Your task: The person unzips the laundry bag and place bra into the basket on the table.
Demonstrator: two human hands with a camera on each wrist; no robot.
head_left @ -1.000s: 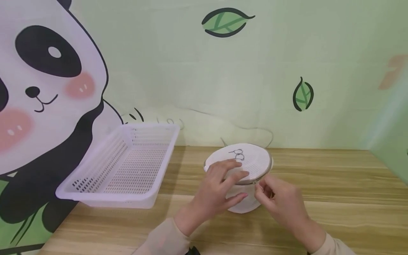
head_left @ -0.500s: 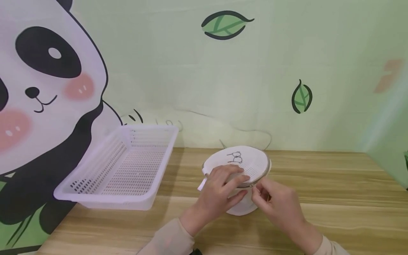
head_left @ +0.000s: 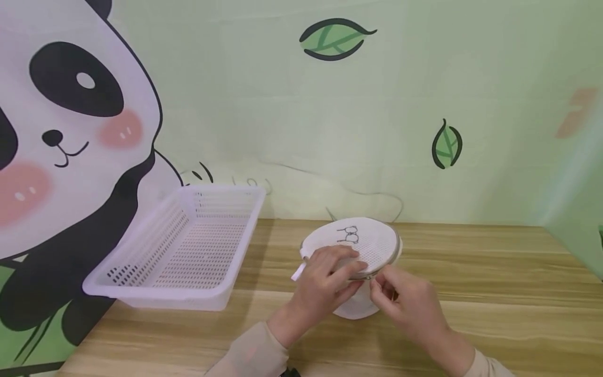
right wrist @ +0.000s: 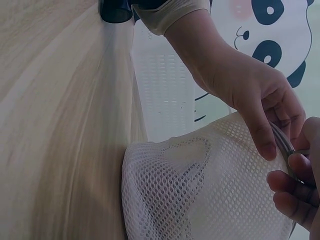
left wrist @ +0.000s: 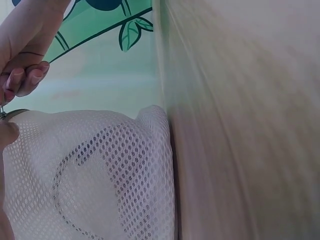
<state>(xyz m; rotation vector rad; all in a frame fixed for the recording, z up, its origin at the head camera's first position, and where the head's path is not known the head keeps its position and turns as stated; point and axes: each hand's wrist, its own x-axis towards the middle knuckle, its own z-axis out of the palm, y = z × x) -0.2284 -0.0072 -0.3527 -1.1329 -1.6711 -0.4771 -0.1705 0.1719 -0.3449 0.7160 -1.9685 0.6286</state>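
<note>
A round white mesh laundry bag (head_left: 372,243) stands on the table, its lid printed with a small dark drawing. A grey zipper (right wrist: 281,137) runs round the lid's edge. My left hand (head_left: 322,283) holds the front left of the rim, fingers over the lid and thumb against the mesh side. At the front of the rim, my right hand (head_left: 411,301) pinches the zipper pull (right wrist: 301,152) between thumb and forefinger. A white tab (head_left: 298,271) sticks out left of the lid. Through the mesh side (left wrist: 95,175), a rounded shape shows faintly; its kind cannot be made out.
A white plastic basket (head_left: 221,290) with slotted walls stands to the left of the bag. The wood-grain table (head_left: 518,272) meets a green wall (head_left: 264,104) printed with a panda and leaves.
My right hand has shifted slightly left and down along the rim with the zipper pull. The left thumb has moved up closer to the rim. The white tab has come into sight.
</note>
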